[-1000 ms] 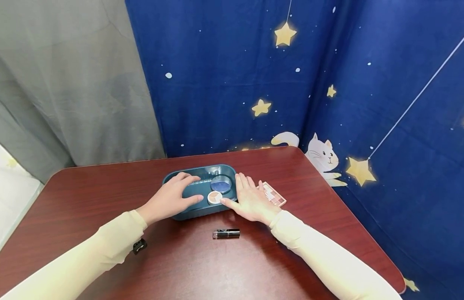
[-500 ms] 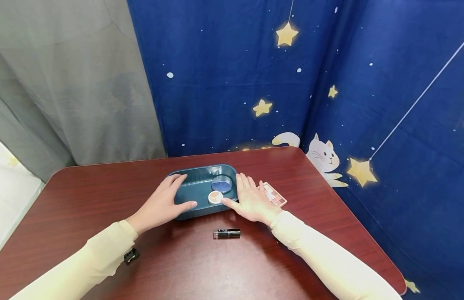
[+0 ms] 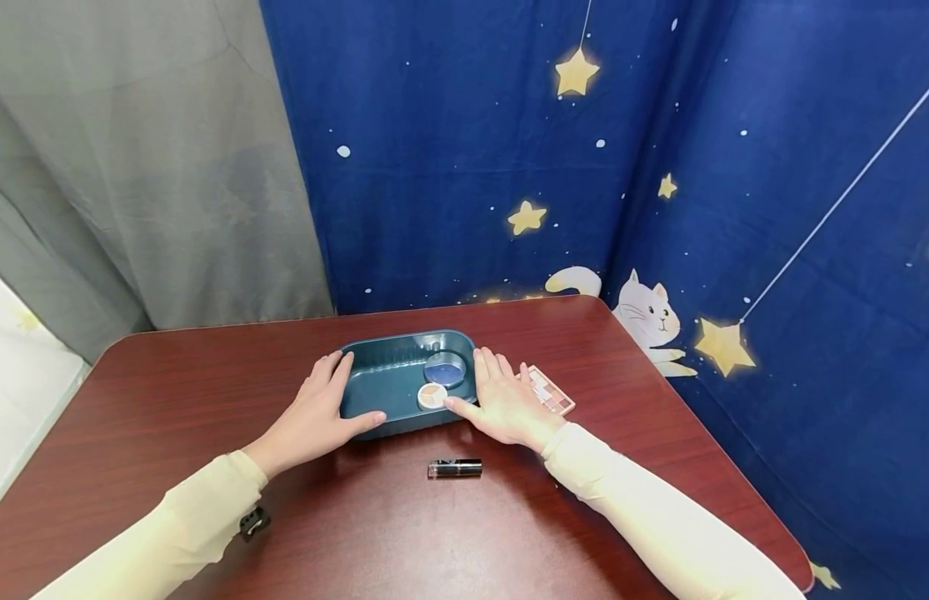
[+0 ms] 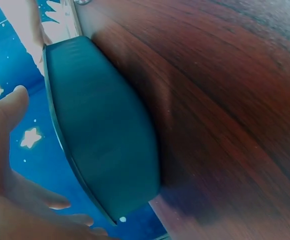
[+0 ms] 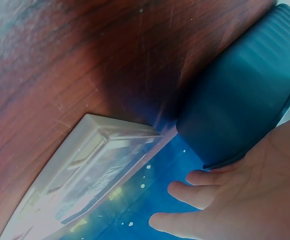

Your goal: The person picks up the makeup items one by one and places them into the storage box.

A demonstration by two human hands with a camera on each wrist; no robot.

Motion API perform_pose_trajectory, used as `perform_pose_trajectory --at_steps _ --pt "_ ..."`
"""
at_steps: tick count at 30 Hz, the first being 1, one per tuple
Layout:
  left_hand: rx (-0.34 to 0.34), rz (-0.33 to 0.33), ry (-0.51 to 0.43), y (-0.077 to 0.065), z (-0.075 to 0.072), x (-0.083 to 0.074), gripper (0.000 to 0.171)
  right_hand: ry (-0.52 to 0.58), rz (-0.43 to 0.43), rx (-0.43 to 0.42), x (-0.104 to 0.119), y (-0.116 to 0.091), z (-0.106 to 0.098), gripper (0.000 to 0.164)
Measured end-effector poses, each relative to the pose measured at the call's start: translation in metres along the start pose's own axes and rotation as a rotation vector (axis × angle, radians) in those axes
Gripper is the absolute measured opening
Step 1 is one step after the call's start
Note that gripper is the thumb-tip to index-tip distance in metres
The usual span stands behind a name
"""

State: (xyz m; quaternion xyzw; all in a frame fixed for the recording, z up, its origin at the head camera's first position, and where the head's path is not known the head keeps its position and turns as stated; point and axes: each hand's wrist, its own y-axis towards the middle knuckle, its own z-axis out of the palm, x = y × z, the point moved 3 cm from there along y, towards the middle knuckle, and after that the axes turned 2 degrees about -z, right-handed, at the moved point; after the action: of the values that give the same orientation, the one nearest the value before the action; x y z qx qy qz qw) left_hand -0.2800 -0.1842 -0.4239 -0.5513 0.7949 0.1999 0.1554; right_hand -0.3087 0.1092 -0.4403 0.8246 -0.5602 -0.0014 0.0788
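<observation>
A dark teal plastic basket (image 3: 385, 387) stands on the table, holding a round blue-lidded container (image 3: 445, 372) and a small round tricolour makeup pan (image 3: 432, 396) towards its right end. My left hand (image 3: 317, 412) is spread at the basket's left end, its thumb at the near rim; whether it touches is hard to tell. At the right end, my right hand (image 3: 501, 402) lies with straight fingers along the rim, thumb by the makeup pan. The right wrist view shows that palm (image 5: 270, 190) against the basket wall (image 5: 235, 95). Neither hand is curled round anything.
A black lipstick tube (image 3: 454, 468) lies on the table in front of the basket. Beyond my right hand is an eyeshadow palette (image 3: 551, 395), partly covered by the fingers. The reddish-brown table (image 3: 344, 533) ends at a blue star-patterned curtain (image 3: 449, 150) behind.
My left hand has moved left, from over the inside of the basket to its left end. The basket and my right hand look nearly unmoved.
</observation>
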Motion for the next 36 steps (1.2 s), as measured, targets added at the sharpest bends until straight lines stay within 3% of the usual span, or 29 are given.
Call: perform_pose_trajectory --at_steps 21,36 --pt "0.077 -0.084 -0.003 -0.006 0.007 0.019 0.122 -0.012 -0.001 0.011 0.001 0.000 -0.002 0.106" --pt "0.070 -0.123 0.003 -0.008 0.007 0.018 0.127 0.013 0.000 0.013 0.000 0.000 -0.001 0.106"
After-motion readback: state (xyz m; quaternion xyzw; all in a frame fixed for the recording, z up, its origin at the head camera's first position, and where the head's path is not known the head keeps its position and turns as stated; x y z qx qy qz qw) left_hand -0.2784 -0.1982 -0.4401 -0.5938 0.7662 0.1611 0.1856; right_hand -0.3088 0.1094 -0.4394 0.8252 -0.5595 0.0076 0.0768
